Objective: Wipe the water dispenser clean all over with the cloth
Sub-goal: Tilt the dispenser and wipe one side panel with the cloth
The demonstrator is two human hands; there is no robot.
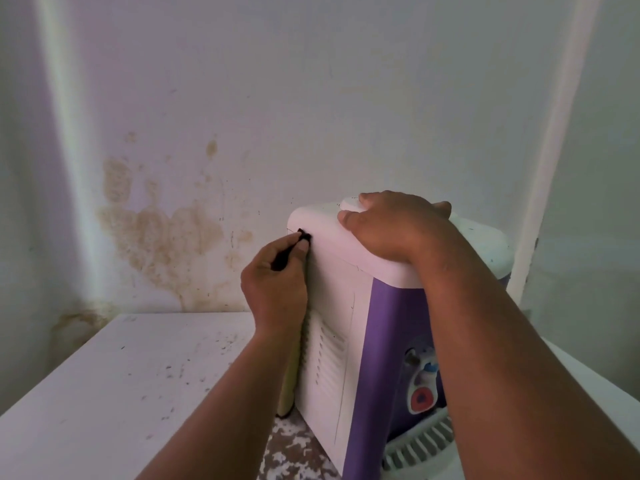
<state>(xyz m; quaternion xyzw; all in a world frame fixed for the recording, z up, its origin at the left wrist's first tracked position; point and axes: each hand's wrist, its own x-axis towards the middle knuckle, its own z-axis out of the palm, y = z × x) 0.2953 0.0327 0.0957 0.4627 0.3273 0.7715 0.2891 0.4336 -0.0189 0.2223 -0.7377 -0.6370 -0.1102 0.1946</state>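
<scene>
— Two hands on the job, then. What's on your left?

— A bare white tabletop, speckled with dark grit, and a stained wall behind it. Then my left hand, fingers curled tight, pinching a small dark cloth between thumb and fingertip. Only a little of the cloth shows above my thumb, and that bit is pressed against the upper left edge of the water dispenser, just under its white lid.

— Where does the dispenser stand?

— On the tabletop, close to the wall, its vented white side panel turned toward me and the purple front with the taps off to the right.

— And your other hand?

— My right hand lies flat on the lid, fingers mostly straight and spread over the raised cap, holding nothing. I judge it's there to steady the body.

— How would you do this stroke well?

— I'd keep the right palm pressing down so the unit can't slide or tip toward the wall. I'd also open out more of the cloth; a pinched corner covers too little. Then I'd draw it down the side in long overlapping passes, working into the vent slots where dust collects, before moving on to the purple front and the taps.

— Much left to do?

— I'd say most of it, judging by the marks on the lid.
</scene>
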